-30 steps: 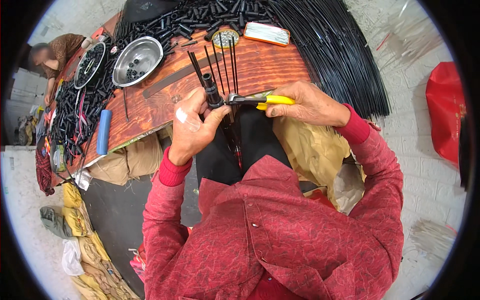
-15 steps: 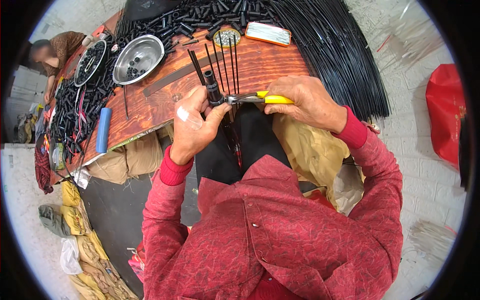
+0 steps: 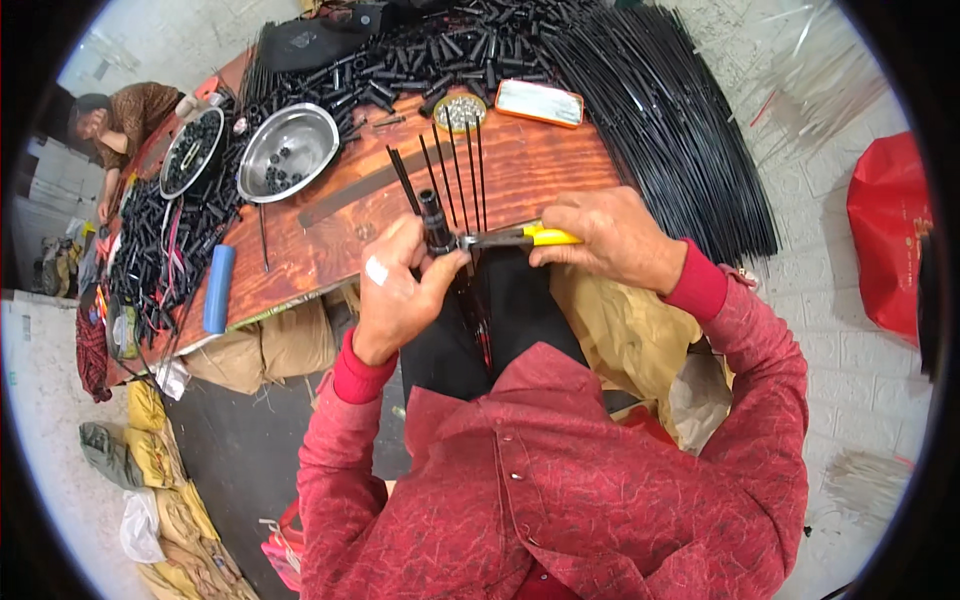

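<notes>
A black tubular hub [image 3: 433, 222] stands upright in my left hand [image 3: 400, 290], whose fingers and thumb are closed around it. Several thin black rods [image 3: 470, 185] fan out from around the hub toward the table. My right hand [image 3: 625, 240] grips yellow-handled pliers [image 3: 552, 236]. Their metal jaws meet the side of the hub, right by my left thumb tip. What lies between the jaws is too small to make out. A white patch sticks to the back of my left hand.
On the wooden table [image 3: 335, 260] are a steel bowl [image 3: 312, 130] with small black parts, a round dish [image 3: 460, 112] of small metal pieces, an orange-edged tray [image 3: 540, 103] and a blue cylinder [image 3: 218, 290]. Black rods [image 3: 670, 120] are heaped right; a person [image 3: 130, 115] sits far left.
Both hands, the hub and the pliers sit slightly lower in view, as the table also shifts down. The pliers' handles look closer together. My left hand keeps its hold.
</notes>
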Available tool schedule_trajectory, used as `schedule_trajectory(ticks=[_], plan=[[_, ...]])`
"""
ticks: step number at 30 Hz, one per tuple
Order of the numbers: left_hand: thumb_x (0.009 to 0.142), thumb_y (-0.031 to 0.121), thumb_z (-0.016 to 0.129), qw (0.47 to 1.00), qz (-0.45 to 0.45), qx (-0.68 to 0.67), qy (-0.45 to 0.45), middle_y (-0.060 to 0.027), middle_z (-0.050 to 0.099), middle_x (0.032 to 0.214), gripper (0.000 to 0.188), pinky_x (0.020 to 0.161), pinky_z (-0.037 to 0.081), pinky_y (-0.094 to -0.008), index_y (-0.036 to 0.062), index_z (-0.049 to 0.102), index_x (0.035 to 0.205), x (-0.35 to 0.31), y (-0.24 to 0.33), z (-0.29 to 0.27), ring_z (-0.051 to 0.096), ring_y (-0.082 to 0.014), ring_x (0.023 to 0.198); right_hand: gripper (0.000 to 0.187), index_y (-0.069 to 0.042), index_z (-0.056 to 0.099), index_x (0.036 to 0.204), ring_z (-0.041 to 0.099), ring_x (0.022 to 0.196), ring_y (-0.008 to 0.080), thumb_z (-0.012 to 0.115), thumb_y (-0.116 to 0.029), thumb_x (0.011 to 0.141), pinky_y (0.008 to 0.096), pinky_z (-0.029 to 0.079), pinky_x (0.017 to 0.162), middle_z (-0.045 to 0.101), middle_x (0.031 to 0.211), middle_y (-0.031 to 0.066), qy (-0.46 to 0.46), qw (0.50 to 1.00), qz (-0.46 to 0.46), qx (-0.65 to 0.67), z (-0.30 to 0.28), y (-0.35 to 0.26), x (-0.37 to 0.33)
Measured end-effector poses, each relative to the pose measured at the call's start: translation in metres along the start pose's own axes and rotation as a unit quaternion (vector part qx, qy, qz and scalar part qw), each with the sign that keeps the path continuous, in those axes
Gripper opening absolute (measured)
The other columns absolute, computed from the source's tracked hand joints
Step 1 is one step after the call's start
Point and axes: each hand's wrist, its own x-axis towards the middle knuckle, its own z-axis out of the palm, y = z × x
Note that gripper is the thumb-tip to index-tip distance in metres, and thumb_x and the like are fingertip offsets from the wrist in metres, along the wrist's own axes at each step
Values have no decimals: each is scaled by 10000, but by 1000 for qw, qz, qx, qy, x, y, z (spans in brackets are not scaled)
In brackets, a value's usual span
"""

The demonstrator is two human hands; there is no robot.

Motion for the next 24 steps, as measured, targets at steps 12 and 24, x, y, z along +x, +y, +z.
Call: schedule_trajectory(ticks=[12,24], plan=[[759,45,804,988,-55,-144,-20,49,455,767,242,521,283,-215,-8,681,960,-10,-17,-8,347,-28,612,318,-52,628,808,597,627,344,752,-344,832,404,435,539,595,676,133,29,970,72,230,57,-11,-15],[736,63,811,989,-70,-127,-18,33,432,738,223,519,271,-208,-11,709,919,-5,-17,-14,363,-34,606,322,-36,604,780,564,604,320,759,-316,816,393,423,534,542,671,110,98,973,61,202,56,-18,-9]])
